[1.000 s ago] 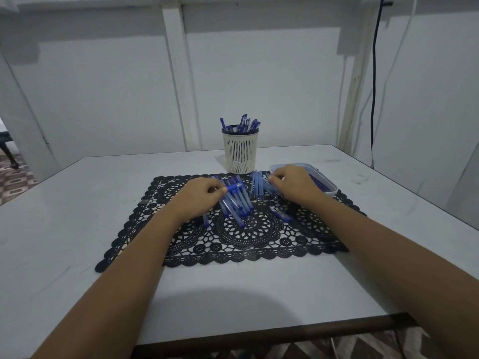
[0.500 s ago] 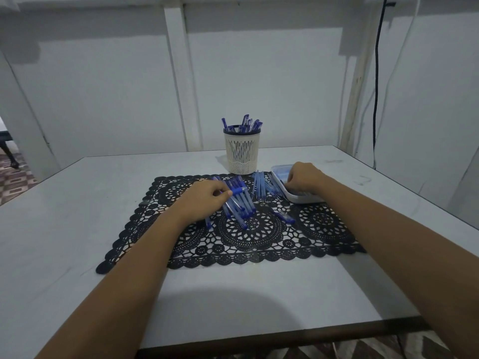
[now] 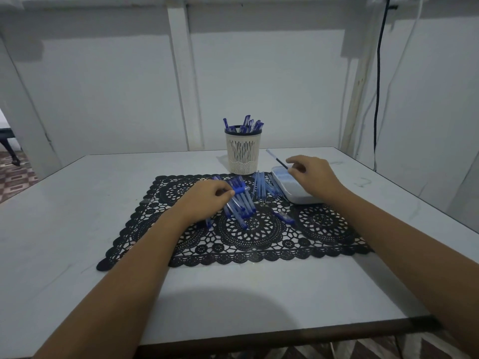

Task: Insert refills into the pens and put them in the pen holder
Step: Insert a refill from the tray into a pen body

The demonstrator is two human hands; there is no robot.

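A cream slotted pen holder (image 3: 243, 154) with several blue pens in it stands at the back of a black lace mat (image 3: 233, 234). A pile of blue pen bodies (image 3: 239, 206) lies on the mat's middle. My left hand (image 3: 204, 200) rests at that pile and pinches a blue pen (image 3: 239, 189) lying crosswise. My right hand (image 3: 312, 177) is over a white tray (image 3: 293, 193) and pinches a thin refill (image 3: 277, 159) that points up and to the left. More clear blue pen parts (image 3: 261, 186) lie between the pile and the tray.
The white table (image 3: 77, 229) ends in a dark front edge near me. A single blue piece (image 3: 283, 217) lies on the mat right of the pile. White wall panels stand close behind, with a black cable (image 3: 378, 81) hanging at the right.
My right hand has gone from the mat into the tray and lifted out a refill. My left hand has stayed at the pile, now holding a pen crosswise.
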